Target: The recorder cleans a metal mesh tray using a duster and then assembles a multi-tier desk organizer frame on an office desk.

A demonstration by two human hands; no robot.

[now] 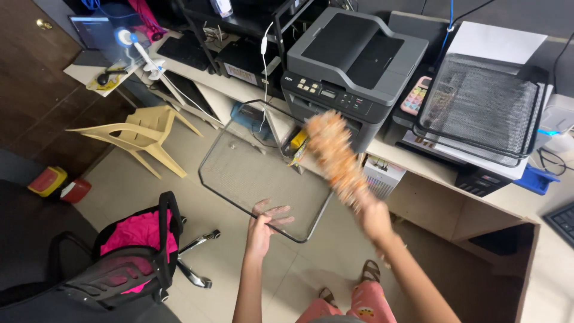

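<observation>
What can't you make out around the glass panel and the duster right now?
- Duster, head view: motion blur smears its head and handle.
- Right hand: blurred, grip unclear.
- Glass panel: see-through, so dust or marks do not show.
- Left hand: palm hidden behind the panel edge.
- Printer buttons: too small.

Single head view, looking steeply down and forward; printer (353, 66) near, just ahead; floor (239, 251) below it.
</observation>
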